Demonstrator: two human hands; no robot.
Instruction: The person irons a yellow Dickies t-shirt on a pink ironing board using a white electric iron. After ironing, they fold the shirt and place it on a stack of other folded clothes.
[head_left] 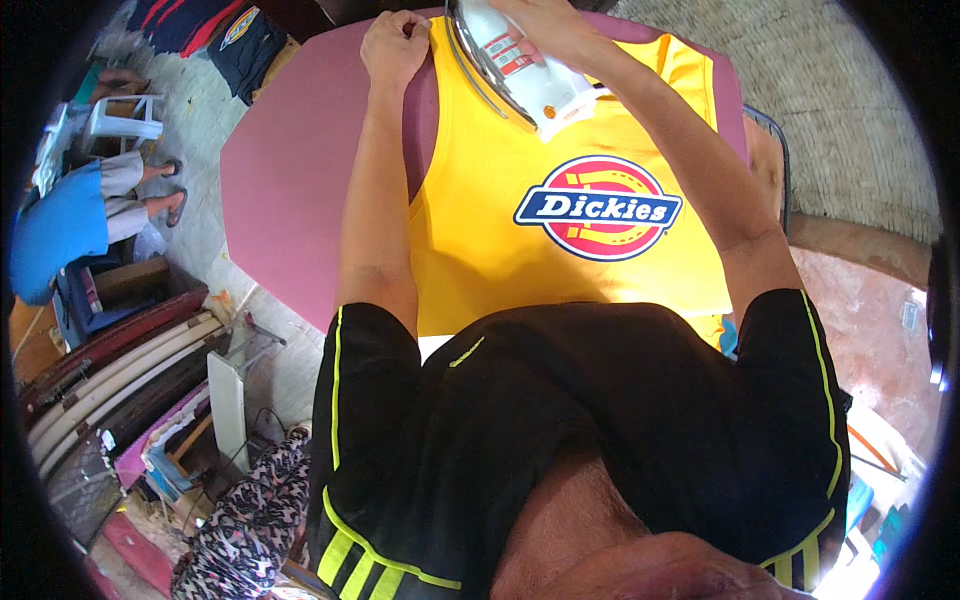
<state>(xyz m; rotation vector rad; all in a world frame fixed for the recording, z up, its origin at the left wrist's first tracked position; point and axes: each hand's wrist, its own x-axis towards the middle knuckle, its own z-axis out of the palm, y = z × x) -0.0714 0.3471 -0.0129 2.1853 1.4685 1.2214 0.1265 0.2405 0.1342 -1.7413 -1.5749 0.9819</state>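
A yellow sleeveless shirt point(470, 240) with a red and blue printed badge lies spread over a board with a mauve cover point(290, 160). My right hand point(550, 30) grips a white clothes iron point(530, 90) that rests on the shirt's upper part. The iron's handle is partly cut off by the top edge of the view. To its left, the fingers of my left hand point(393, 48) are pinched together at the edge of the shirt's left strap. My chest hides the shirt's near end.
Dark folded clothes point(250, 60) lie beyond the board at the far left. On the left, a person in a blue top point(75, 225) is near a white plastic stool point(125, 118). Stacked boards and boxes point(130, 360) stand below them. A woven mat wall point(840, 110) rises at the right.
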